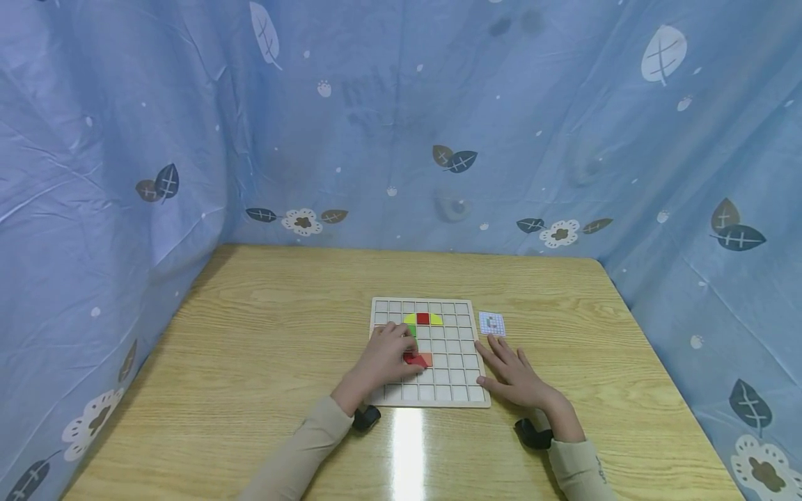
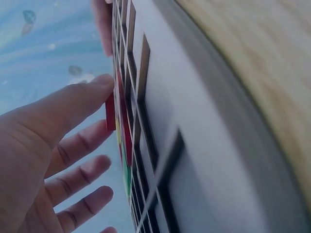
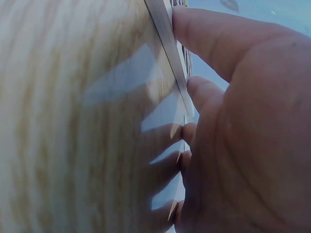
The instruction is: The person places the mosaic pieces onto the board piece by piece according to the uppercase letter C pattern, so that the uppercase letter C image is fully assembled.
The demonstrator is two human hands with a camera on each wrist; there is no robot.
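A pale board [image 1: 457,394] with a grid of square cells lies on the table. My left hand [image 1: 385,353] is over its left half and pinches a small red tile [image 2: 111,112] between thumb and index finger, just at the board's surface; the other fingers are spread. Near the top of the grid are a red square tile [image 1: 422,319], yellow rounded tiles [image 1: 436,320] and a green tile [image 1: 411,330]. An orange tile [image 1: 427,359] sits lower, beside the left fingertips. My right hand [image 1: 516,381] lies with straight, spread fingers at the board's right edge, its thumb touching the rim.
A small printed card [image 1: 492,324] with a gridded pattern lies right of the board, just beyond the right fingertips. The wooden table [image 1: 294,299] extends around the board. A blue patterned curtain [image 1: 388,139] surrounds the table at the back and sides.
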